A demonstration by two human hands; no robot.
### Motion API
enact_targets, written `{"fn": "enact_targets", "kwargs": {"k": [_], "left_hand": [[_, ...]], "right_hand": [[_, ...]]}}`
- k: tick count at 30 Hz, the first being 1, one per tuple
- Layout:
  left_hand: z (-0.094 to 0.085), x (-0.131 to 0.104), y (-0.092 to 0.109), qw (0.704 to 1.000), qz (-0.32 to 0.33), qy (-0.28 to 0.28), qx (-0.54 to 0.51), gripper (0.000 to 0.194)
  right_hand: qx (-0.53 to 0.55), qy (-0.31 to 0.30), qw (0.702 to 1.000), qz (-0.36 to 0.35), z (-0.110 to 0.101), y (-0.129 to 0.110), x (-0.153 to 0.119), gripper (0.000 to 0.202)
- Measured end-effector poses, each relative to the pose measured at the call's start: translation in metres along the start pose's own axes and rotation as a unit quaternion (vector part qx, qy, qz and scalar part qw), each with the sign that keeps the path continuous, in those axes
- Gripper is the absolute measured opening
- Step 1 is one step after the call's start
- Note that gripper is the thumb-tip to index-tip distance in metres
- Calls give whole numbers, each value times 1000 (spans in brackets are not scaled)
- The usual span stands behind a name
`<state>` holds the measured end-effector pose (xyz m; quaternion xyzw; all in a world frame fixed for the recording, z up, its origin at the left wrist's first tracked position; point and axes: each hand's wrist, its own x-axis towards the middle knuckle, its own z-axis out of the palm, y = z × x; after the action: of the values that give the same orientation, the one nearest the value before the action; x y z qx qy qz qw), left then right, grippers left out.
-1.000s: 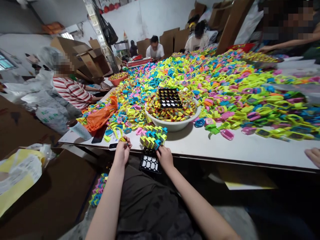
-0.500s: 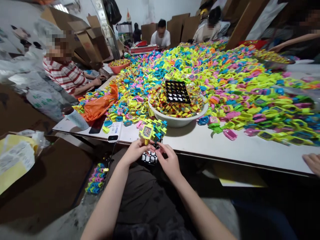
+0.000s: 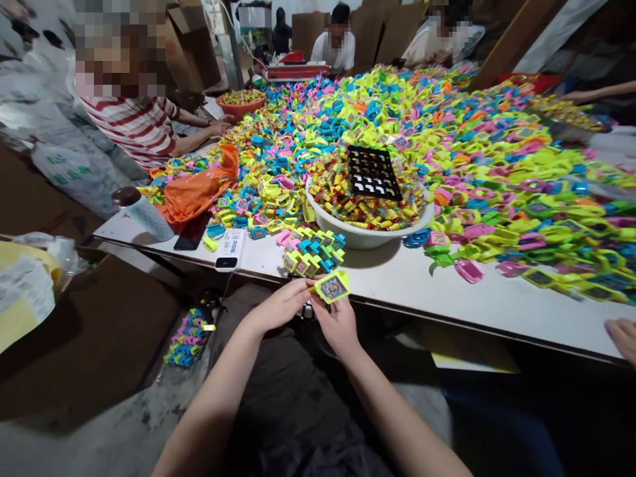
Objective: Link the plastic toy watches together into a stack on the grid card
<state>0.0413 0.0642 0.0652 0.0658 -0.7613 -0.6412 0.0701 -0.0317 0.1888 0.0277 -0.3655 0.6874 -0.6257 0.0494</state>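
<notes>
Between my two hands, above my lap, is a yellow-green toy watch (image 3: 332, 287) with a picture on its square face. My left hand (image 3: 284, 305) has its fingers closed at the watch's left end. My right hand (image 3: 338, 322) grips it from below and the right. Just behind them, at the table edge, stands a block of pink, blue and yellow toy watches (image 3: 314, 252) in rows. Part of a black-and-white tray (image 3: 305, 310) shows beneath my fingers.
A white basin (image 3: 368, 236) of small wrapped pieces holds a black tray (image 3: 373, 172). Heaped toy watches (image 3: 487, 172) cover much of the table. An orange bag (image 3: 196, 192), a bottle (image 3: 144, 215) and a phone (image 3: 191, 233) lie left. Other people sit around.
The yellow-green watch has moved right and down and turned onto its side, now between both hands. The black-and-white tray is more hidden. The view has shifted slightly.
</notes>
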Motion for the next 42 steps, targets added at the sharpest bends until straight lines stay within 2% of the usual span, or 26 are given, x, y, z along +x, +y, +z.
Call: {"fn": "enact_targets", "kwargs": {"k": [4, 6, 9, 12, 15, 19, 24, 30, 34, 37, 42], "left_hand": [[4, -2, -2, 999, 4, -33, 22, 54], [6, -2, -4, 997, 7, -53, 58, 51], [10, -1, -10, 986, -24, -83, 141, 41], [16, 0, -16, 968, -63, -111, 215, 36], [22, 1, -20, 942, -125, -171, 262, 38], [30, 4, -21, 901, -182, -252, 303, 47], [37, 8, -22, 879, -206, -288, 319, 54], [41, 16, -17, 859, -222, -313, 339, 59], [42, 18, -17, 861, -220, -306, 342, 60], [43, 18, -20, 863, -214, -301, 344, 60], [44, 15, -22, 867, -205, -294, 346, 60]], "right_hand": [[-21, 43, 999, -7, -10, 4, -6, 18], [1, 78, 997, 11, -18, 10, -5, 19], [41, 110, 991, 60, -31, 29, 5, 23], [16, 97, 992, 79, -40, 58, 15, 23], [-24, 50, 992, 110, -41, 87, 21, 29], [-8, -2, 991, 133, -32, 106, 22, 30], [-41, -23, 994, 102, -25, 112, 24, 30], [-126, -55, 988, 72, -26, 114, 26, 30], [-207, -53, 977, 9, -26, 115, 26, 26], [-226, -52, 972, -31, -24, 116, 26, 22], [-230, -55, 971, -30, -21, 118, 25, 22]]}}
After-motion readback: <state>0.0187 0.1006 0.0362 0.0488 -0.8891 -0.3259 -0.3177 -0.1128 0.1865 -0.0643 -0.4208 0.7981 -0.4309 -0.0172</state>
